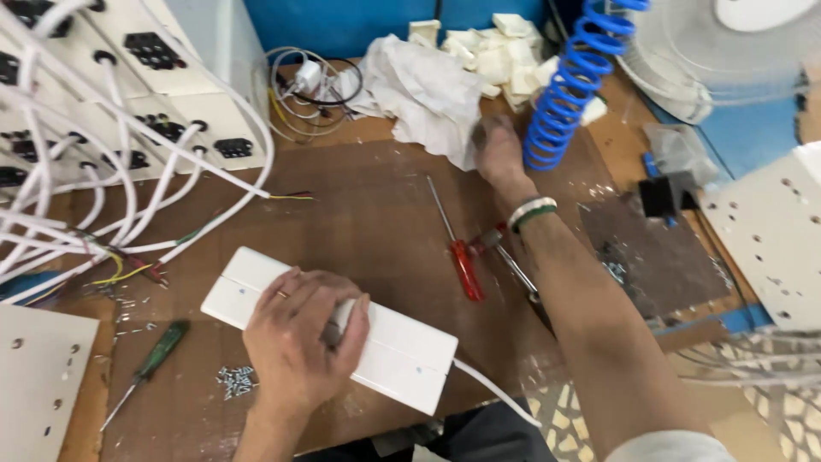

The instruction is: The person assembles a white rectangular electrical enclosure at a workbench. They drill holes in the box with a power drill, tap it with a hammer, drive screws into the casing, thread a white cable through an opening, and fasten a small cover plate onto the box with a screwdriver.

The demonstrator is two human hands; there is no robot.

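Nearest, the left hand [299, 342] lies flat, fingers spread, on the white power strip box [329, 329] at the table's [376, 214] front edge, apparently steadying it. Farther back, the right hand [499, 150] reaches past the red screwdriver [462, 257], its fingers loosely curled at the white cloth [423, 90] beside the blue coiled hose [569, 81]; whether they grip it I cannot tell.
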